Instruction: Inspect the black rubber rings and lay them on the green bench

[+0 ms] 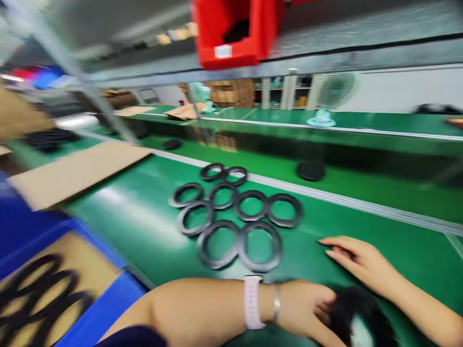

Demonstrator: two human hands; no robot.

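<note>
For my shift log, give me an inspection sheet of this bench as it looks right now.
Surface: green bench mat.
Job's things: eight black rubber rings laid flat in a cluster; blurred black object.
Clutter: blue bin of black rings; cardboard sheet.
Grips: left hand on the black object; right hand flat on the mat, open.
Cables: nothing seen.
Surroundings: red bin overhead; white fan.

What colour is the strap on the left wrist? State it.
Pale pink or whitish; the strap shows in the head view, just behind the left hand.
</note>
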